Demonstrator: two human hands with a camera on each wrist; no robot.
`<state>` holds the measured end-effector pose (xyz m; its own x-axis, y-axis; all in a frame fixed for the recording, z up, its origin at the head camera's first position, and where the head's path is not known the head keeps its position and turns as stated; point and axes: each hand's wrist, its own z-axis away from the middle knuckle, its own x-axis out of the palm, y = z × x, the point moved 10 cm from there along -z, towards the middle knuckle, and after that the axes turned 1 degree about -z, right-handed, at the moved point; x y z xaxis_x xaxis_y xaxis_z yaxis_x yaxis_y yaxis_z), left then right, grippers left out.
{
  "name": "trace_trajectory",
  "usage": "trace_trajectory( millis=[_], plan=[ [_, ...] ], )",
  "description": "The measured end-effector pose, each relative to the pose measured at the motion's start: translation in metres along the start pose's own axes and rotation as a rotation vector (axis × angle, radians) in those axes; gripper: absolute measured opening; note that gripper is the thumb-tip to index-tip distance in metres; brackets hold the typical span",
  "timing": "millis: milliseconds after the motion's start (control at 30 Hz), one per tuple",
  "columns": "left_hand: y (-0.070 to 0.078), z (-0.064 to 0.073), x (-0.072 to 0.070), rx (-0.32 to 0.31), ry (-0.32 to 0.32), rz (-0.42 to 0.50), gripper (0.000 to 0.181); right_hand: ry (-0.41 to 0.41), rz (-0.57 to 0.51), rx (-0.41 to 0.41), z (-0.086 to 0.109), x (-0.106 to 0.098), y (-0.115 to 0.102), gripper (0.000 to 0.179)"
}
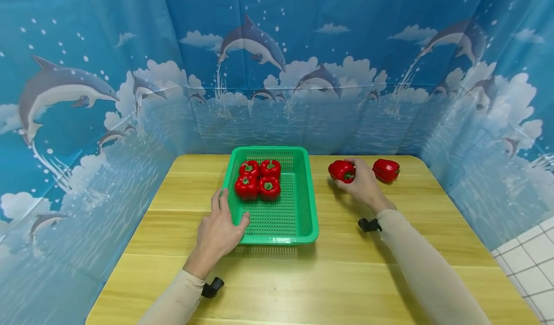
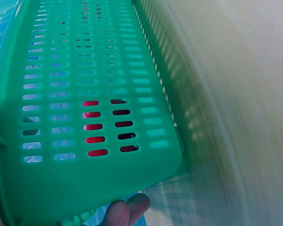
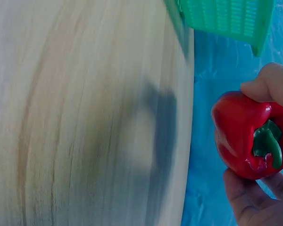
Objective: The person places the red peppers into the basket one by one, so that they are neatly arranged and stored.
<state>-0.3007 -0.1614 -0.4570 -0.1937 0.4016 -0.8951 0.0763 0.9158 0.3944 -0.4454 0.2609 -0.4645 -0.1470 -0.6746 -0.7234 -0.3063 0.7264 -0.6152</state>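
Note:
A green plastic basket (image 1: pixel 298 241) stands on the wooden table with several red bell peppers (image 1: pixel 269 189) grouped in its far left part, stems up. My left hand (image 1: pixel 220 233) holds the basket's left rim; the thumb reaches over the edge and fingertips (image 2: pixel 127 212) show beside the slotted side wall in the left wrist view. To the right of the basket, my right hand (image 1: pixel 361 183) grips another red bell pepper (image 3: pixel 243 132) between thumb and fingers, its green stem facing the camera. One more red pepper (image 1: pixel 386 170) lies on its side just beyond that hand.
The wooden table (image 1: pixel 277 286) has its far edge against a blue dolphin-print curtain (image 1: pixel 268 118), which also hangs along both sides. White tiles (image 1: pixel 530 257) show at the lower right. Each wrist wears a black camera mount.

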Motion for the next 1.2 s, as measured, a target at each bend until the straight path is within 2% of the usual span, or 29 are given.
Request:
trace_trajectory(
  millis=[233,500,900,1200],
  plan=[
    [0.000,-0.001,0.000,0.007,0.004,-0.004,0.099,0.028,0.025,-0.047,0.007,-0.007,-0.017,0.077],
    [-0.001,-0.003,-0.001,0.010,0.004,0.011,0.099,0.028,0.043,-0.078,0.017,-0.007,-0.039,0.078],
    [-0.002,0.000,0.003,-0.005,-0.009,0.034,0.099,0.072,-0.047,-0.117,0.028,-0.008,-0.064,0.081],
    [-0.002,0.000,0.003,-0.016,-0.038,0.019,0.100,0.109,-0.021,-0.177,0.031,-0.012,-0.086,0.076]
  ],
)
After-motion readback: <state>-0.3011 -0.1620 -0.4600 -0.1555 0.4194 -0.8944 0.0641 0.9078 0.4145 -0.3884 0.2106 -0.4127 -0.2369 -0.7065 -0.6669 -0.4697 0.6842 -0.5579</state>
